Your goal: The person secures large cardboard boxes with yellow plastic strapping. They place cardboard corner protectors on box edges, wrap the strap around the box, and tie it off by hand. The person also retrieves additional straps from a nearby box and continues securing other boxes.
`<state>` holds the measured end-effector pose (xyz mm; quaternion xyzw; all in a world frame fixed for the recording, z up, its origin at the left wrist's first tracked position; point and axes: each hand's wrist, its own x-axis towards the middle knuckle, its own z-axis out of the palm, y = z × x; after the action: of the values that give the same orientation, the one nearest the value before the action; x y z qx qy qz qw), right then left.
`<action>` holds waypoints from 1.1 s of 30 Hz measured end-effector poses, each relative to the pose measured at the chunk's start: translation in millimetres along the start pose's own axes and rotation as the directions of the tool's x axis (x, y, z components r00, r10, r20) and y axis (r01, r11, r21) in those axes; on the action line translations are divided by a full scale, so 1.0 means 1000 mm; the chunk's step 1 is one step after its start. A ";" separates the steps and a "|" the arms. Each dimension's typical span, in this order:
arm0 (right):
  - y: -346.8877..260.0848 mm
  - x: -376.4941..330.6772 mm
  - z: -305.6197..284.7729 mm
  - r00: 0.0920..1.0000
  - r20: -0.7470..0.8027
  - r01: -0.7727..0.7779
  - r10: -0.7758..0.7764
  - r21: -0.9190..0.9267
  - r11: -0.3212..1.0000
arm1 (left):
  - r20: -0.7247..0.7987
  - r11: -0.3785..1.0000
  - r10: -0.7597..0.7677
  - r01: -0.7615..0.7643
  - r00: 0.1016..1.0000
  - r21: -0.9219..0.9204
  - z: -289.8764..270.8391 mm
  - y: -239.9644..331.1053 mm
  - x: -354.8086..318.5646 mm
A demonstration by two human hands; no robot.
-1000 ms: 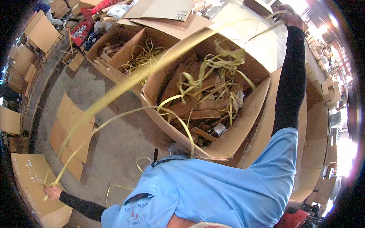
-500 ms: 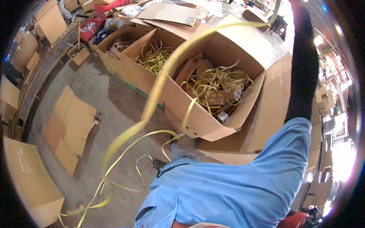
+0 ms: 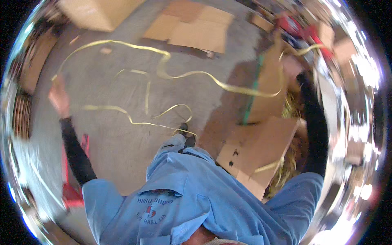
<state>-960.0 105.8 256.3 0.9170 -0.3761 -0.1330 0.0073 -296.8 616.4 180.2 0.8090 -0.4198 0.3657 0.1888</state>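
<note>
A long yellow strap (image 3: 204, 74) spans the space in front of me in loose waves, above the concrete floor. My left hand (image 3: 60, 98), raised far out to the left, is closed on one part of it. On the right, my right hand (image 3: 292, 67) is blurred over the cardboard boxes; the strap rises to it and a tail sticks out beyond, so it appears closed on it. More yellow strap (image 3: 141, 123) trails along the floor by my shoe. The nearer box (image 3: 255, 151) has strap hanging over its edge and tangled yellow strapping inside.
Flattened cardboard (image 3: 200, 30) lies on the floor ahead, with another carton (image 3: 98, 14) at the far left. A red object (image 3: 72, 194) stands behind my left arm. Red crates (image 3: 290, 26) and more cardboard crowd the far right.
My view has swung left, and the boxes now sit at the right. My left hand has come into view holding the strap. My right arm has come down from its upright reach.
</note>
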 end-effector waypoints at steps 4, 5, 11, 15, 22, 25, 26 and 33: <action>-0.189 0.075 0.053 0.911 -0.153 0.392 -0.383 0.612 0.687 | 0.364 0.935 -0.233 0.311 0.902 -0.171 -0.099 0.135 0.000; -0.245 0.077 0.053 0.829 -0.334 0.532 -0.449 0.719 0.447 | 0.334 0.924 -0.031 0.154 0.942 -0.349 -0.111 0.154 0.000; -0.467 0.047 -0.020 0.505 -0.470 0.635 -0.724 0.770 -0.057 | 0.295 0.833 0.326 -0.126 0.898 -0.538 -0.132 0.176 -0.027; -0.525 0.035 -0.042 0.555 -0.276 0.322 -0.785 0.941 -0.104 | 0.292 0.843 0.056 0.111 0.955 -0.526 -0.128 0.125 -0.053; -0.619 0.091 -0.048 0.689 -0.417 0.152 -0.593 0.883 -0.444 | 0.288 -0.136 -0.897 0.412 0.335 -0.901 -0.068 0.015 -0.074; -0.667 0.115 -0.044 0.660 -0.362 0.040 -0.659 0.892 -0.450 | 0.482 -0.357 -0.815 0.376 0.322 -0.855 -0.055 -0.015 -0.053; -0.681 0.119 -0.041 0.661 -0.318 0.036 -0.679 0.918 -0.394 | 0.475 -0.385 -0.780 0.286 0.409 -0.878 -0.052 -0.017 -0.044; -0.748 0.156 -0.042 0.598 0.036 -0.146 -0.801 0.987 -0.065 | 0.652 -0.782 -0.478 0.054 0.589 -0.621 -0.032 -0.062 -0.009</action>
<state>-328.7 530.2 175.0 0.6012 -0.0573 -0.1485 -0.7831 -263.1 676.6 195.0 0.2253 -0.0581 -0.2197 0.9474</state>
